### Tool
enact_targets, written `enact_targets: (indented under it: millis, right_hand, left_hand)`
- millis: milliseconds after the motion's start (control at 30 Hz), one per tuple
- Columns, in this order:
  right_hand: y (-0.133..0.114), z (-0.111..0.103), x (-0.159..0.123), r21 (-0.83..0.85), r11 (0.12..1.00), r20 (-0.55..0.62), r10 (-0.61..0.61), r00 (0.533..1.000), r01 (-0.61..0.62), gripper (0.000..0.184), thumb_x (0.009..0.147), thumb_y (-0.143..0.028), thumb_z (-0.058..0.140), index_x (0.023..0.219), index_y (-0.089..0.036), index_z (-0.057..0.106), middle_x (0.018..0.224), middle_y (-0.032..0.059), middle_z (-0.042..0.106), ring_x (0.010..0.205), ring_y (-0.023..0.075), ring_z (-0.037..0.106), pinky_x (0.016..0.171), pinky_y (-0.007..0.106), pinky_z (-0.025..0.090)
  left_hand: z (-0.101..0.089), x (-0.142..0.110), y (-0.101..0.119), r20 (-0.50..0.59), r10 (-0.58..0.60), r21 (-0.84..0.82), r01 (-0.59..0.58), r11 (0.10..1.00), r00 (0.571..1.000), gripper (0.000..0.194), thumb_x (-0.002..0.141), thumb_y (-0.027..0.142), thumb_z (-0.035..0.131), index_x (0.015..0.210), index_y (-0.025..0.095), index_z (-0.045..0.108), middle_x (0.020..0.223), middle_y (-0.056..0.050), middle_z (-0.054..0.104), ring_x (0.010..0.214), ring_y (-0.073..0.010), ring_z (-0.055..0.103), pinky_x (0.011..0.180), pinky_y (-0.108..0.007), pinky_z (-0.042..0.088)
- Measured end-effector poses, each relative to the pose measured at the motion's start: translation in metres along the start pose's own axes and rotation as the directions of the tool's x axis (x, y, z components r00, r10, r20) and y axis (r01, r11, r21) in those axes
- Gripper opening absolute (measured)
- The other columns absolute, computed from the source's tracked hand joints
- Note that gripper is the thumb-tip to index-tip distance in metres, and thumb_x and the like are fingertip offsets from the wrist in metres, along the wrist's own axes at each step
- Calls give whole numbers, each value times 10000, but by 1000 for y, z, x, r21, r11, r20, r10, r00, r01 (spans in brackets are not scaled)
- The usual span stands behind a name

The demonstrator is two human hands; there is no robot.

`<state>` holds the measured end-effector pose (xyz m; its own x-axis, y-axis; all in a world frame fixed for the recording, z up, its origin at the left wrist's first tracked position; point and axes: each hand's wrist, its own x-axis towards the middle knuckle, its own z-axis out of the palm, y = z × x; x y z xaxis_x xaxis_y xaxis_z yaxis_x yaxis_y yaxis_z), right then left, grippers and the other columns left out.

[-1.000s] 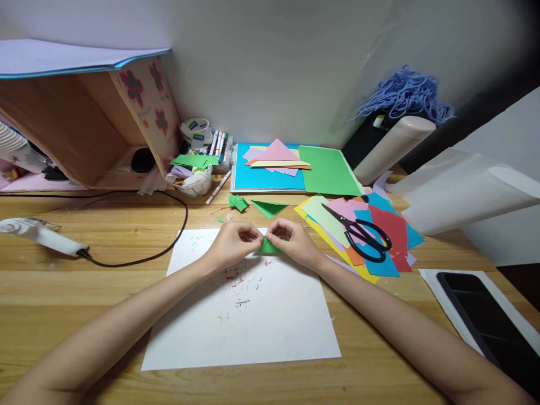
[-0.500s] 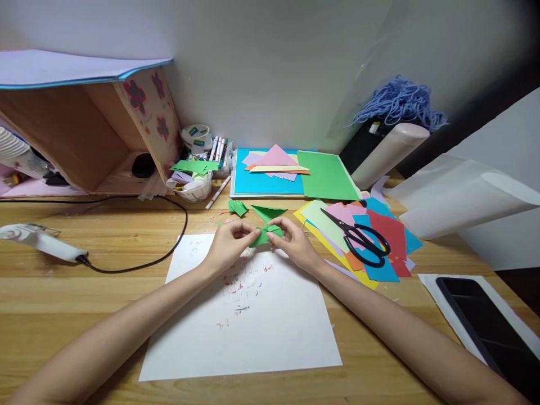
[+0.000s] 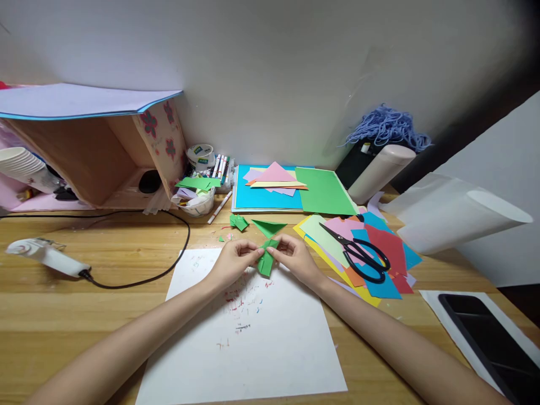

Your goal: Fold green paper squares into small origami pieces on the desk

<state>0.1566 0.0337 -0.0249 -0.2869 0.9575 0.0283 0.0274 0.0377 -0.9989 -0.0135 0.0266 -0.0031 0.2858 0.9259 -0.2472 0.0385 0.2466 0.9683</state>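
Head view: your left hand and right hand, fingertips closed, pinched one folded green paper; beyond lay one green triangle; rightward, one pair of scissors.

Black phone on white paper, blue yarn near pale bottle.
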Motion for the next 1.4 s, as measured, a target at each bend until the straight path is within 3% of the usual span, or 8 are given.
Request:
enact_targets:
  millis: [367, 600, 700, 900, 1067, 1267, 1400]
  right_hand:
    - [-2, 0, -2, -99, 993, -3, -67, 998, 66, 195, 749, -341, 632, 836, -166, 636, 772, 31, 633, 685, 139, 572, 634, 266, 470]
    - [-4, 0, -5, -232, 952, -30, -212, 977, 200, 155, 800, -265, 588, 895, -203, 693, 834, 56, 624, 780, 164, 584, 672, 290, 481]
    - [-5, -1, -7, -328, 896, -10, -319, 948, 298, 194, 814, -196, 559, 951, -237, 690, 821, 44, 601, 770, 153, 578, 656, 283, 482]
    - [0, -4, -9, -541, 678, 113, -527, 842, 497, 312, 830, -123, 508, 1074, -267, 639, 881, 48, 589, 799, 152, 576, 680, 286, 491]
    - [4, -6, -9, -600, 590, 189, -551, 813, 540, 373, 852, -118, 460, 1165, -283, 578, 929, 54, 569, 825, 157, 577, 705, 294, 507]
    - [4, -7, -9, -608, 583, 202, -542, 815, 539, 426, 825, -74, 441, 1177, -278, 567, 993, 68, 551, 876, 171, 567, 721, 312, 510]
    - [1, -7, -9, -571, 632, 201, -510, 836, 523, 448, 809, -57, 425, 1170, -280, 568, 1014, 65, 543, 892, 169, 563, 716, 310, 498]
  left_hand:
    - [0, 0, -5, 20, 26, -3, -26, 1000, 999, 307, 688, 414, 662, 747, 113, 647, 746, -55, 648, 675, -143, 602, 626, -254, 502]
    - [2, -2, 1, -3, -19, -41, 19, 999, 1000, 287, 664, 394, 683, 711, 114, 637, 716, -35, 624, 676, -136, 588, 636, -255, 497]
    - [0, -2, 2, 35, -65, -97, 68, 993, 997, 271, 671, 378, 685, 706, 115, 631, 701, -26, 623, 634, -115, 580, 606, -228, 473]
    - [-5, 1, 1, 75, -81, -168, 92, 981, 994, 227, 686, 330, 680, 720, 109, 641, 630, -3, 568, 572, -79, 522, 565, -197, 423]
    - [-7, 1, 0, 76, -93, -243, 109, 964, 993, 196, 728, 315, 634, 744, 120, 641, 539, 38, 461, 515, -61, 464, 570, -197, 420]
    - [-7, 0, 2, 79, -103, -182, 116, 976, 992, 310, 683, 391, 692, 826, 117, 662, 712, -30, 618, 587, -88, 545, 570, -213, 412]
    - [-6, 1, 2, 75, -68, -171, 80, 982, 995, 356, 650, 385, 724, 861, 101, 676, 731, -58, 668, 631, -115, 584, 618, -225, 433]
